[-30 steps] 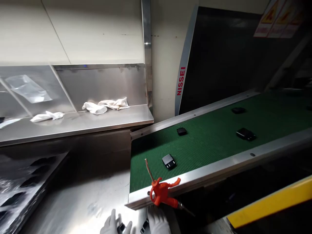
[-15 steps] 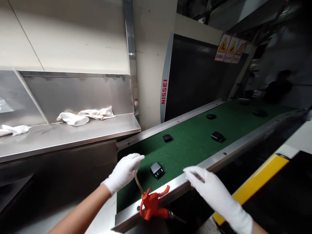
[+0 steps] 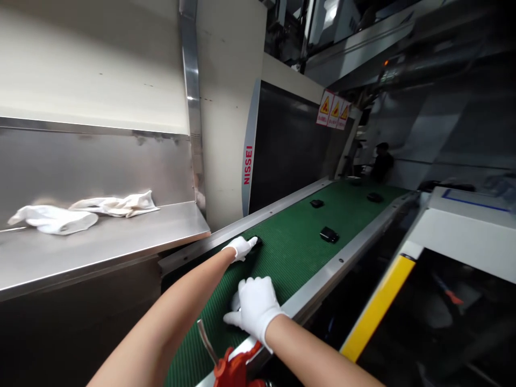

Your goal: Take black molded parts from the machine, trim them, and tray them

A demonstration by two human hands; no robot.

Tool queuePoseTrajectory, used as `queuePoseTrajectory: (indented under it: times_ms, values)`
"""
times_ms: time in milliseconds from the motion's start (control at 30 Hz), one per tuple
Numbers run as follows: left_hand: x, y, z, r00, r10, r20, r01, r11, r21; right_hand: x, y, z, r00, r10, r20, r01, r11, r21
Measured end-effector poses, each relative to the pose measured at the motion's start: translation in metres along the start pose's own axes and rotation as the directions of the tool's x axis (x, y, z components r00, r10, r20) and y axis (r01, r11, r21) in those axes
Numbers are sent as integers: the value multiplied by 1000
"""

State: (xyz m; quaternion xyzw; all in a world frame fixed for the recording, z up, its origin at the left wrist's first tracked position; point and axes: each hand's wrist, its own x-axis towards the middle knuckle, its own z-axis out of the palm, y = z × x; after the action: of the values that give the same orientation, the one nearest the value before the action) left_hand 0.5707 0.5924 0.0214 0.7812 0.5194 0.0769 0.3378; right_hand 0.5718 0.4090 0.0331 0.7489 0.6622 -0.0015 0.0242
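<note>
My left hand [image 3: 242, 248], in a white glove, reaches across the green ribbed conveyor belt [image 3: 288, 252]. Its fingers close at a small black plastic part [image 3: 257, 245] near the far rail and hide most of it. Nearer to me, my right hand [image 3: 258, 303], also gloved in white, is closed over another black plastic part [image 3: 234, 307], thumb on the near side. Much of that part lies hidden under the fingers. An orange-red air blow gun [image 3: 234, 371] with a thin metal nozzle hangs at the near rail, just below my right hand.
Further up the belt lie more black parts [image 3: 329, 234]. White gloves [image 3: 60, 219] rest on a steel shelf [image 3: 177, 220] at left. Metal rails [image 3: 342, 260] edge the belt. A yellow bar [image 3: 379, 306] stands to the right. A person [image 3: 382, 163] is at the far end.
My left hand has moved up the belt to the farther part. My right hand has come from the near rail onto the closer part. The view has swung to the right.
</note>
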Motion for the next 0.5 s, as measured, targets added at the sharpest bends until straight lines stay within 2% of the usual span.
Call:
queuePoseTrajectory:
  times_ms: [100,167,233,333,433,500]
  values:
    - [13,8,3,997,56,-44,-52,995,86,5,-3,2,998,-52,47,55,997,-57]
    - [20,12,4,990,130,-53,-120,981,152,6,-1,-3,987,-132,88,140,986,-94]
    - [26,16,5,979,204,-28,-194,959,205,8,2,-12,947,-260,189,288,947,-140]
    - [33,23,3,960,277,32,-276,929,247,11,6,-21,853,-427,302,491,852,-182]
    - [39,30,1,958,281,59,-286,921,264,14,9,-15,826,-502,255,552,811,-193]
    - [43,33,1,964,262,30,-260,924,279,17,10,-3,820,-526,227,564,811,-157]
